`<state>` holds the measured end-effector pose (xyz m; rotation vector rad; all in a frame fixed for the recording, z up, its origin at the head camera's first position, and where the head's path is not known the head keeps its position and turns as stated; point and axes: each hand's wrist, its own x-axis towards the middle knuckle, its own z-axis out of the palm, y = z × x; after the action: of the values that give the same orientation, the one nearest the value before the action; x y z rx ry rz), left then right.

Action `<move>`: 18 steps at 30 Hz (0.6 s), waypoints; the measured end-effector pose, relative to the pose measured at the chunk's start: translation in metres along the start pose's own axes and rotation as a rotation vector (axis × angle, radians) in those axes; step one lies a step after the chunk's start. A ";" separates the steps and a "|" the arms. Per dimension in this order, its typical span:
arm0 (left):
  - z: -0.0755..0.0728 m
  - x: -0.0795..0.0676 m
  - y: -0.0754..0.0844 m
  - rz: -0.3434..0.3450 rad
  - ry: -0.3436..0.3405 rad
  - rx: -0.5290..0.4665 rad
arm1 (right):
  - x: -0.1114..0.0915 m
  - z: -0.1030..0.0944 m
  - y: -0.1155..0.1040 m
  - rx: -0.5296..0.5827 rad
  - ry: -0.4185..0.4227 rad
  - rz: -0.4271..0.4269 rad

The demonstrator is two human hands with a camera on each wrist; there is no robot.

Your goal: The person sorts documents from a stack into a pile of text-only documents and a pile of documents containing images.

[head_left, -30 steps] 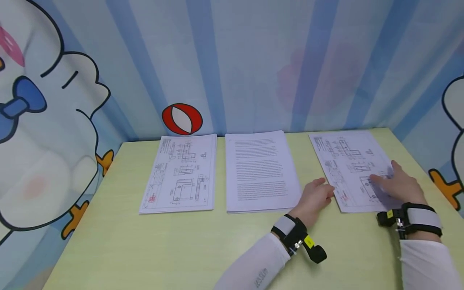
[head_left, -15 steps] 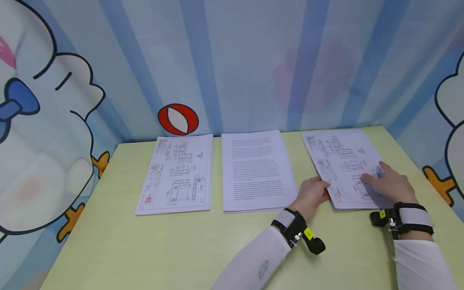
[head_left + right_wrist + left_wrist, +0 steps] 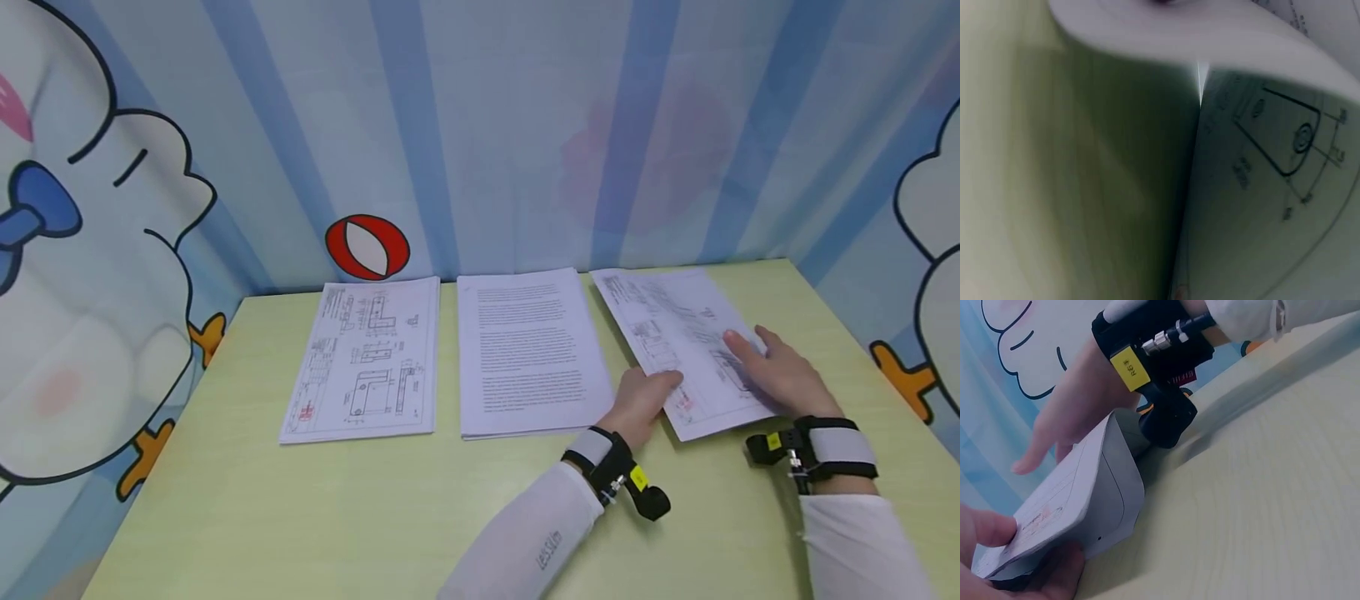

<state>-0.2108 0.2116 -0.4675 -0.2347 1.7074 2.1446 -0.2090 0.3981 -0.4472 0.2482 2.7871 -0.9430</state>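
Observation:
A stack of papers with technical drawings on the right of the table is lifted and tilted, its sheets bowed. My left hand grips its near left edge; in the left wrist view the thumb lies on top and fingers beneath. My right hand is at the stack's right edge, thumb reaching over the top; the left wrist view shows a gap under that thumb. Its other fingers are mostly hidden. The right wrist view shows a curled printed sheet above the table.
A stack of text pages lies in the middle of the yellow-green table, just left of my left hand. Further left lies another stack of drawings. A printed blue curtain stands along the table's back edge.
The right-hand stack has shifted left and come off the table, now tilted. My right hand has moved left with it. My left hand has taken hold of the near left edge.

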 end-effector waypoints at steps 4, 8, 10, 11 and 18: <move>-0.004 0.002 0.003 0.000 -0.036 0.052 | -0.002 0.001 -0.006 0.005 -0.056 -0.017; -0.007 0.005 0.005 0.020 -0.070 0.083 | -0.003 0.004 -0.013 0.008 -0.091 -0.034; -0.008 0.007 0.006 0.029 -0.081 0.094 | -0.004 0.004 -0.018 0.041 -0.113 -0.064; -0.008 0.007 0.006 0.029 -0.080 0.106 | -0.004 0.005 -0.021 0.059 -0.121 -0.080; -0.003 0.012 0.006 0.015 -0.047 0.121 | -0.005 0.011 -0.028 0.233 -0.163 -0.109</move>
<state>-0.2241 0.2100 -0.4675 -0.1373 1.8100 2.0317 -0.2086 0.3692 -0.4383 0.0491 2.5646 -1.2558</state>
